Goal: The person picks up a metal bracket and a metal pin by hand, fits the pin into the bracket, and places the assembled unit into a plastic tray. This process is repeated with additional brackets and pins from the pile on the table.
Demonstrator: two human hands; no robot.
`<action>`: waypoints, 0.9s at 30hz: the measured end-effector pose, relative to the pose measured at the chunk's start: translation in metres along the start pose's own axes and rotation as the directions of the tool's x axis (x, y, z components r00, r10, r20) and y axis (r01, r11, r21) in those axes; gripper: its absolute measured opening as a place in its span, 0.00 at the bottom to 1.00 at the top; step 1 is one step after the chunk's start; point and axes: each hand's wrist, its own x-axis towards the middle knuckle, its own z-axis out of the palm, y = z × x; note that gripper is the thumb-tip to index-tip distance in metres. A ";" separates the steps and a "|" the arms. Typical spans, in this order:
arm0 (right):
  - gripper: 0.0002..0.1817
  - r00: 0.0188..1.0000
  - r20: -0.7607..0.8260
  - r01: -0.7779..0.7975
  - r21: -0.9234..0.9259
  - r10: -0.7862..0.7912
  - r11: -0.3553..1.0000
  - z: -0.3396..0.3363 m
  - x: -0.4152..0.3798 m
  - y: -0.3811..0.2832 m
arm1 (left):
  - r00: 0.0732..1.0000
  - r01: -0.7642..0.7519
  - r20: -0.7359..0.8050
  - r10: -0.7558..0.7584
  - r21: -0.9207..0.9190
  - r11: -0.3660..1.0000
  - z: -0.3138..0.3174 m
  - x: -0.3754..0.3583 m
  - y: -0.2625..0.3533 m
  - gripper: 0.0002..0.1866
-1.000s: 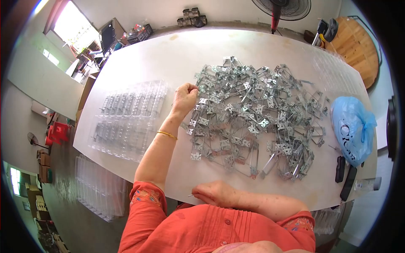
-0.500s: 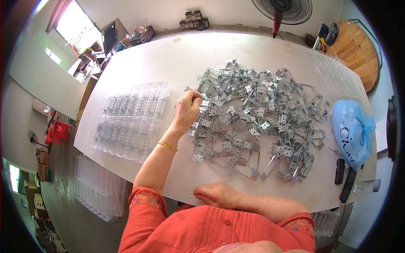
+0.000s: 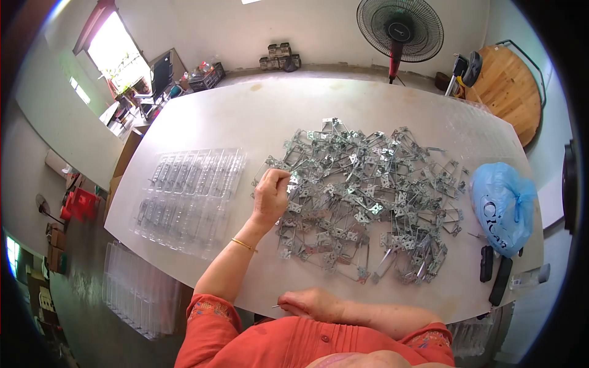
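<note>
A wide heap of thin silvery metal brackets point(image 3: 368, 202), with rods and flat punched plates, lies tangled on the table. At its left edge is my left hand point(image 3: 270, 196), fingers pinched together against the brackets; what they grip is hidden. My right hand point(image 3: 313, 303) rests closed at the near table edge, in front of my body. A thin metal rod point(image 3: 277, 306) sticks out from its fingers to the left. Left of the heap, a clear plastic tray point(image 3: 190, 199) holds rows of metal parts in its slots.
A blue plastic bag point(image 3: 503, 208) sits at the right table edge, near two black objects point(image 3: 494, 273) and a clear bottle point(image 3: 531, 277). More clear trays point(image 3: 138, 291) are stacked below the table at left. A fan point(image 3: 399, 30) stands beyond the far edge.
The view has tilted upward, so the table and heap appear lower. My left hand stays pinched at the heap's left edge, and my right hand still holds the thin rod.
</note>
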 end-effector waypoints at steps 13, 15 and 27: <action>0.08 0.998 -0.015 0.063 -0.001 -0.063 0.998 -0.001 0.002 0.001 | 0.964 -0.260 0.106 0.244 0.184 0.948 -0.011 -0.024 0.009 0.06; 0.08 0.999 -0.011 0.047 0.004 -0.047 0.999 -0.002 0.002 -0.001 | 0.992 -0.087 0.091 0.084 0.030 0.996 -0.011 -0.027 0.009 0.06; 0.09 1.000 0.011 0.009 0.018 -0.009 1.000 -0.004 0.001 -0.001 | 0.992 0.045 0.119 -0.044 0.000 0.999 -0.015 -0.031 0.015 0.06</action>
